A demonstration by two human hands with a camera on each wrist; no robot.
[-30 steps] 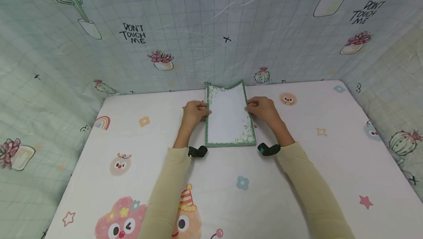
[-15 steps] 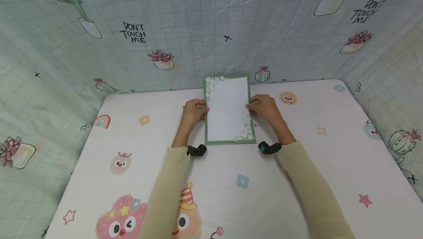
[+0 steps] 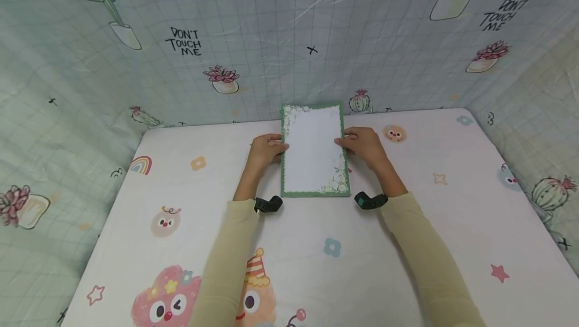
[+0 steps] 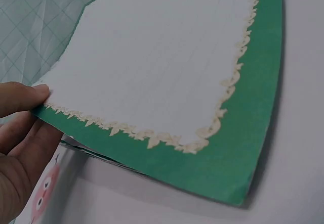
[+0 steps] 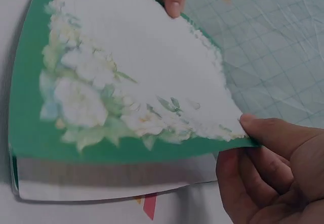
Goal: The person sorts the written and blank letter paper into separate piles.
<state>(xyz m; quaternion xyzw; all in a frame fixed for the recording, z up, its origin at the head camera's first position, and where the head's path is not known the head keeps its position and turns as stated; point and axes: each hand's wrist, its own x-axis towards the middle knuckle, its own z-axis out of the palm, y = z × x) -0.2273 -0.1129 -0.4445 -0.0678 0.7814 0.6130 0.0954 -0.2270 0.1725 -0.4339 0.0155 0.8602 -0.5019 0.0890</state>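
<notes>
A sheet of paper (image 3: pixel 313 148) with a green border and white printed flowers stands out at the far middle of the table, its centre blank white. My left hand (image 3: pixel 265 151) pinches its left edge, thumb on the printed face and fingers behind. On the opposite edge, my right hand (image 3: pixel 364 145) holds it in the same way. Seen from the right wrist, the sheet bows upward, and below it lies a white layer (image 5: pixel 101 181) with a green edge. Several thin layers (image 4: pixel 109 159) also show under the sheet's edge in the left wrist view.
A white cloth (image 3: pixel 298 277) printed with cartoon figures covers the table. Behind it rises a pale green curtain (image 3: pixel 271 30) with cactus prints, also hanging at both sides. Dark wrist cameras (image 3: pixel 269 204) sit on both wrists near the sheet's lower corners.
The sheet's far edge, curved and dipping a second ago, now runs nearly straight. Both hands have kept their pinch on the sides and shifted only slightly.
</notes>
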